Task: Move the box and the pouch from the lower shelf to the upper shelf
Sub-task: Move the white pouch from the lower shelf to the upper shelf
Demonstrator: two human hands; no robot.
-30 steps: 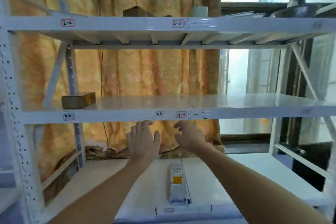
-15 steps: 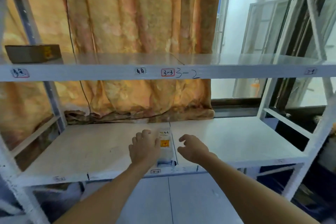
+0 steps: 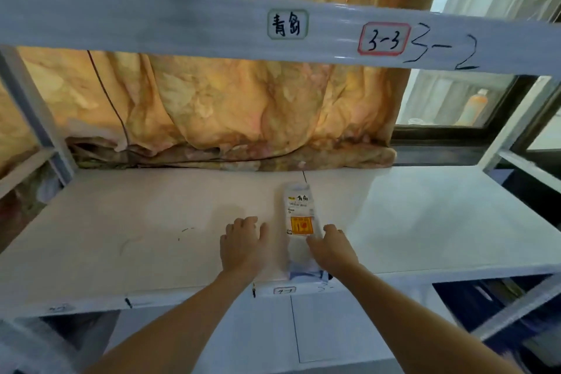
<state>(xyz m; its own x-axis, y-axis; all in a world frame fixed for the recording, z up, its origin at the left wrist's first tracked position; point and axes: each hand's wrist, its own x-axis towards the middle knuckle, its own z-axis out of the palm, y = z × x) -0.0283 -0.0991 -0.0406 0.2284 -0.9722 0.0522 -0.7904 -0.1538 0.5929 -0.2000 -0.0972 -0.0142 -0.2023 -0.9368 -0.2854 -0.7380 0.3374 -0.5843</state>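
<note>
Lower shelf [image 3: 121, 222] – pouch [image 3: 300, 222] flat btwn hands; left hand [image 3: 243, 247] fingers spread, right hand [image 3: 332, 249] fingers loose – touching pouch

Daylight enters from the window [image 3: 455, 100], right of the orange curtain [image 3: 227, 109]; overexposed there. Glare sheen on the lower shelf [image 3: 425, 215] below the window; curtain side of the shelf is dimmer, warm-tinted. Faint soft shadow left of the left hand [image 3: 243, 249]. Overall soft, motion-blurred. Wide-angle bowing on upper shelf beam [image 3: 182, 27]; corners smeared.
</note>
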